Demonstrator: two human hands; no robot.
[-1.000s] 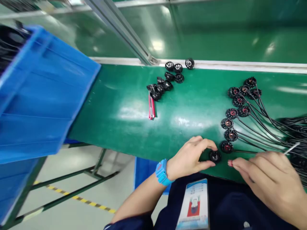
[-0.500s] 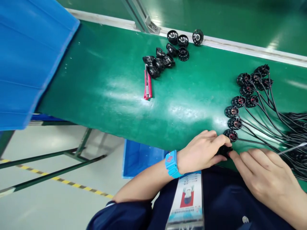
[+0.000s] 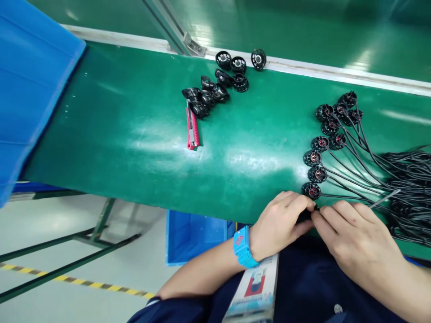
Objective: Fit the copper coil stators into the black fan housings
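My left hand (image 3: pixel 278 222), with a blue wrist strap, is closed around a small black part at the table's front edge; most of the part is hidden by the fingers. Close against it, my right hand (image 3: pixel 353 233) has its fingers bent together at the same part. A thin grey rod (image 3: pixel 385 198) sticks out from behind the right hand toward the upper right. Just above the hands lies a black round part with a red centre (image 3: pixel 311 191), its cable running right. Several more cabled parts (image 3: pixel 313 158) extend up the table.
Black cables (image 3: pixel 412 179) are heaped at the right. Several black round housings (image 3: pixel 221 92) lie near the back, beside a red cutter (image 3: pixel 192 130). A blue sheet-like panel (image 3: pixel 33 76) stands at the left. Below the table edge is a blue bin (image 3: pixel 198 235).
The view has shifted, so the table items appear farther left. My hands have drawn closer together over the black part, which is now more hidden.
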